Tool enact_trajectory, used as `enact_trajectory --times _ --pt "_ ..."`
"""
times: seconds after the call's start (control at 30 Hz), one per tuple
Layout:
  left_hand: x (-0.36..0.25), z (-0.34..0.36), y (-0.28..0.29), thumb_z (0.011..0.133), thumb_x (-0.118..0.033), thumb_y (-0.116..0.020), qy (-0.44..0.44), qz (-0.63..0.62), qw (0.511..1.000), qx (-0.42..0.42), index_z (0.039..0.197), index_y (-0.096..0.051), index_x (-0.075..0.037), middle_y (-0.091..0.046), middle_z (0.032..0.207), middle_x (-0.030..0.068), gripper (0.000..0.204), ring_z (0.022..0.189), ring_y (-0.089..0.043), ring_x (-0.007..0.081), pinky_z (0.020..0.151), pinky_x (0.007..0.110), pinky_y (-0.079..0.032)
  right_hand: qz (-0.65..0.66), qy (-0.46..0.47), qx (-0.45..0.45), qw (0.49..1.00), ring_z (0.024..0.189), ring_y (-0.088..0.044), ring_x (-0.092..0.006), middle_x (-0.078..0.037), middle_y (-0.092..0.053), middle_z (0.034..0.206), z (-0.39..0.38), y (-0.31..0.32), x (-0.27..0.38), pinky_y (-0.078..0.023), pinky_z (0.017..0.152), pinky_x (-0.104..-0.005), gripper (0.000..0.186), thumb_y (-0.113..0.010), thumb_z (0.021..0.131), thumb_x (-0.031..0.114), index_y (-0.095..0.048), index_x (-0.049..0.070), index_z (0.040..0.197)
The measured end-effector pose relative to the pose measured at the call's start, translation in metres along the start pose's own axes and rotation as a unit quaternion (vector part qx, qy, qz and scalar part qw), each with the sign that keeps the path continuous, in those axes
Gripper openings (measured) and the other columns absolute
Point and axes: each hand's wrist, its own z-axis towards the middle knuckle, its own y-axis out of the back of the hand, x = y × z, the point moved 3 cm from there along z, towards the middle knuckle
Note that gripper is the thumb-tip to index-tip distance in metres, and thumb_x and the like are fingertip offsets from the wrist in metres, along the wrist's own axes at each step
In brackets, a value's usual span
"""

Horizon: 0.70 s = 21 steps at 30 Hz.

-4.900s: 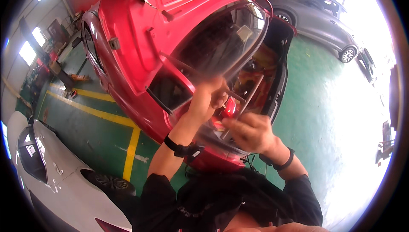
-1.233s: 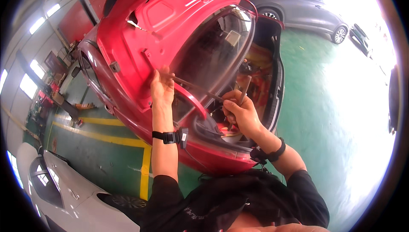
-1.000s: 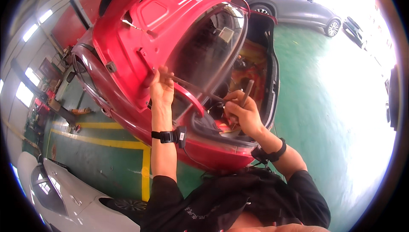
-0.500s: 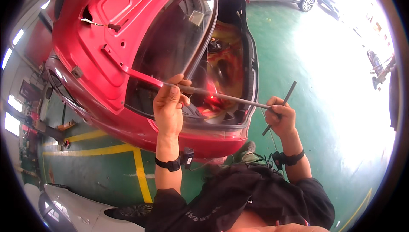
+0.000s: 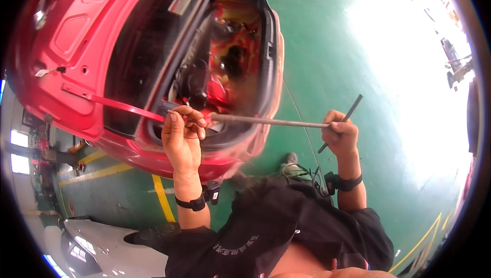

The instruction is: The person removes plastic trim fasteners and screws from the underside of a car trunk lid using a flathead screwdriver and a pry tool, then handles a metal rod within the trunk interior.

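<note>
Grey metal T-handled bar (image 5: 255, 120) spans two hands at an open car boot (image 5: 269, 68)

From where I stand, the right hand (image 5: 340, 134) is closed round the place where the bar's crosspiece (image 5: 355, 105) meets its long shaft (image 5: 299, 123); the crosspiece slants out above and below the fist. The shaft runs nearly level toward the person's left, over the boot's near corner, and its far end is just beside the left hand (image 5: 181, 145). That hand is raised, fingers loosely curled. I cannot tell whether they touch the bar's tip, or the red hinge arm (image 5: 123, 105) that reaches from the boot lid (image 5: 71, 30) to just beside the thumb.

The step in hand, as I judge it, is holding the bar out across the boot, handle in the right hand and tip by the left. The next move calls for a firm grip at the crosspiece and careful guiding of the tip with the left fingers, keeping the metal off the paint of the red car (image 5: 123, 150).
</note>
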Motion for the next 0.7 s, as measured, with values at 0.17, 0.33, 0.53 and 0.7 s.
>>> enact_trajectory --times 0.17,0.33,0.53,0.7 --pt "0.088 -0.014 -0.017 0.104 -0.040 -0.051 0.138 -0.019 0.988 -0.065 0.088 -0.063 -0.005 -0.060 0.070 0.0046 0.041 0.057 -0.052 0.0111 0.051 0.023 -0.039 0.023 0.038 -0.090 0.995 0.044 -0.029 -0.0049 0.004 -0.038 0.054 -0.037 0.102 0.071 -0.019 0.040 -0.0230 0.016 -0.060 0.087 0.017 -0.054 0.003 0.085" --pt "0.162 -0.030 -0.058 0.103 -0.025 -0.057 0.246 0.019 0.966 -0.071 0.112 -0.068 0.000 -0.064 0.075 0.0015 0.028 0.060 -0.053 0.0061 0.052 0.019 -0.042 0.028 0.086 -0.196 0.976 0.044 -0.027 -0.0043 0.004 -0.038 0.055 -0.053 0.159 0.117 -0.018 0.040 -0.0217 0.013 -0.058 0.091 0.017 -0.056 0.005 0.092" --pt "0.235 -0.029 -0.094 0.102 -0.026 -0.057 0.337 0.007 0.941 -0.024 0.118 -0.067 -0.003 -0.068 0.082 0.0030 0.030 0.068 -0.058 0.0074 0.058 0.021 -0.046 0.016 0.069 -0.225 0.972 0.044 -0.028 -0.0041 0.004 -0.038 0.055 -0.034 0.191 0.136 -0.018 0.039 -0.0214 0.014 -0.058 0.091 0.017 -0.058 0.004 0.096" --pt "0.285 0.000 -0.128 0.103 -0.024 -0.055 0.379 0.006 0.925 0.007 0.124 -0.064 -0.003 -0.070 0.089 0.0046 0.031 0.071 -0.061 0.0084 0.061 0.023 -0.050 -0.004 0.045 -0.235 0.971 0.043 -0.030 -0.0043 0.003 -0.039 0.056 0.004 0.208 0.161 -0.019 0.039 -0.0213 0.014 -0.056 0.092 0.015 -0.059 0.004 0.099"
